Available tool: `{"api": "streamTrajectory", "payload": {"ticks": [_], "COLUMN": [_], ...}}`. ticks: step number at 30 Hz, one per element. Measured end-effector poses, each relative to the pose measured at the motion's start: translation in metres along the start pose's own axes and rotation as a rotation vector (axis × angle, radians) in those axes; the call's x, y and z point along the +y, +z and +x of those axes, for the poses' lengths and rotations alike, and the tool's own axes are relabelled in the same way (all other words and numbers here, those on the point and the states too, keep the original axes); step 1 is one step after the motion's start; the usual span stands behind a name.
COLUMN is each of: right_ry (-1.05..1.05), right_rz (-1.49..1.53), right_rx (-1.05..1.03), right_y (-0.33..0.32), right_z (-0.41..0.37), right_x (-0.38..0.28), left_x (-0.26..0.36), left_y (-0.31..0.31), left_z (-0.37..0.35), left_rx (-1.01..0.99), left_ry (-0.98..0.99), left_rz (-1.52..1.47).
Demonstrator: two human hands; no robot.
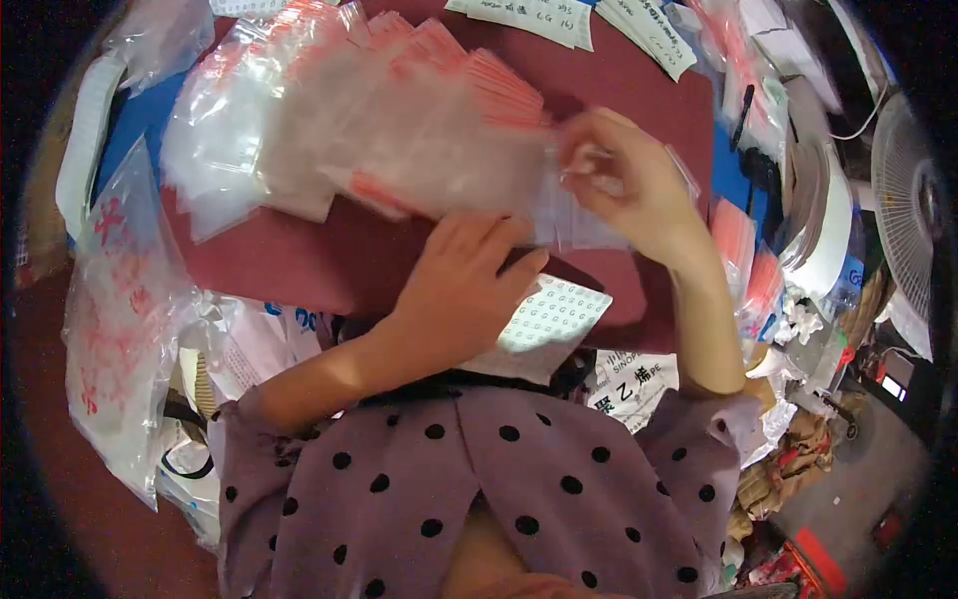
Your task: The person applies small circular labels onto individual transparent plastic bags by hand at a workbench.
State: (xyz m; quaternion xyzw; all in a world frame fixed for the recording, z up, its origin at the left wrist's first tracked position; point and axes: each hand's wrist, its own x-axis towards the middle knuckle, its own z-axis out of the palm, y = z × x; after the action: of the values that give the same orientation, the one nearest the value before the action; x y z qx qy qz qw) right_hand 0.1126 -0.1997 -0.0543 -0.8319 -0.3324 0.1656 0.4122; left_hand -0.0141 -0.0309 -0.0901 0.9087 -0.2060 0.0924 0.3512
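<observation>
My right hand [621, 182] pinches a small clear zip bag [584, 220] by its top edge, above the dark red table top [299, 265]. My left hand [461, 285] rests flat with its fingers together on a white sheet of small round stickers [549, 319] near the table's front edge. A fanned row of clear zip bags with red seal strips [399, 130] lies spread across the table just beyond both hands, and the held bag touches its right end.
A large printed plastic bag [120, 299] hangs at the left. White paper labels [599, 20] lie at the far edge. More red-striped bag stacks [743, 260], white rolls [828, 220] and a fan [913, 220] crowd the right side.
</observation>
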Motion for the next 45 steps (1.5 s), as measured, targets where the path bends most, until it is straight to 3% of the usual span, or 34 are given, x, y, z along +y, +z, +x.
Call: {"api": "streamTrajectory", "payload": {"ticks": [3,5,6,8,10,12,17,19,21,23,25,27,29,32,33,35,37,39,43,45], "right_ry": [-0.037,-0.099,-0.098,0.258,0.232,0.003,0.083,0.224,0.277,0.043,0.135,0.160,0.216,0.124,0.125,0.029,0.075,0.053,0.069,0.002], "right_rz": [0.136,-0.275,-0.281,-0.515,-0.476,-0.178,-0.262,-0.663,-0.608,-0.155,-0.201,-0.612,-0.670,-0.818,-0.819,-0.451,-0.337,-0.732,-0.850,-0.334], "right_rx": [0.015,0.023,0.018,-0.058,-0.073,-0.102,-0.098,0.031,-0.055,-0.118,-0.168,-0.031,-0.051,0.074,0.070,-0.056,-0.098,0.072,0.070,-0.130], "right_y": [0.024,0.022,0.015,-0.003,-0.005,0.003,0.003,-0.003,-0.004,0.006,0.012,0.012,-0.001,-0.006,-0.005,-0.002,0.001,0.004,-0.004,0.001], "right_z": [0.018,0.021,0.022,0.022,0.021,0.023,0.028,0.026,0.027,0.029,0.032,0.034,0.031,0.020,0.020,0.021,0.023,0.024,0.022,0.027], "right_x": [0.010,0.017,0.015,0.002,-0.003,-0.004,0.003,-0.008,-0.008,0.000,-0.004,-0.006,-0.002,0.008,0.006,0.002,-0.002,0.005,0.004,-0.001], "left_x": [-0.005,-0.007,-0.008,-0.005,-0.004,-0.004,-0.008,-0.007,-0.007,-0.006,-0.009,-0.010,-0.007,-0.008,-0.008,-0.008,-0.008,-0.008,-0.009,-0.007], "left_y": [0.014,0.015,0.016,0.017,0.016,0.015,0.016,0.016,0.017,0.017,0.023,0.021,0.012,0.015,0.016,0.015,0.015,0.014,0.015,0.016], "left_z": [0.005,0.006,0.005,0.001,0.002,0.003,0.005,0.003,0.002,0.003,0.002,0.001,0.002,0.002,0.002,0.003,0.003,0.003,0.003,0.002], "left_rx": [-0.068,-0.062,-0.056,-0.088,-0.094,-0.106,-0.085,-0.066,-0.050,-0.057,-0.049,-0.038,-0.058,-0.071,-0.070,-0.073,-0.078,-0.074,-0.055,-0.074], "left_ry": [0.060,0.085,0.084,0.050,0.062,0.079,0.077,0.056,0.034,0.079,0.085,0.091,0.005,0.003,0.001,0.044,0.047,0.047,0.019,0.032], "left_rz": [0.055,0.028,0.022,0.113,0.131,0.150,0.049,0.051,0.053,0.044,-0.016,-0.074,-0.026,0.031,0.028,0.047,0.050,0.057,0.063,0.075]}}
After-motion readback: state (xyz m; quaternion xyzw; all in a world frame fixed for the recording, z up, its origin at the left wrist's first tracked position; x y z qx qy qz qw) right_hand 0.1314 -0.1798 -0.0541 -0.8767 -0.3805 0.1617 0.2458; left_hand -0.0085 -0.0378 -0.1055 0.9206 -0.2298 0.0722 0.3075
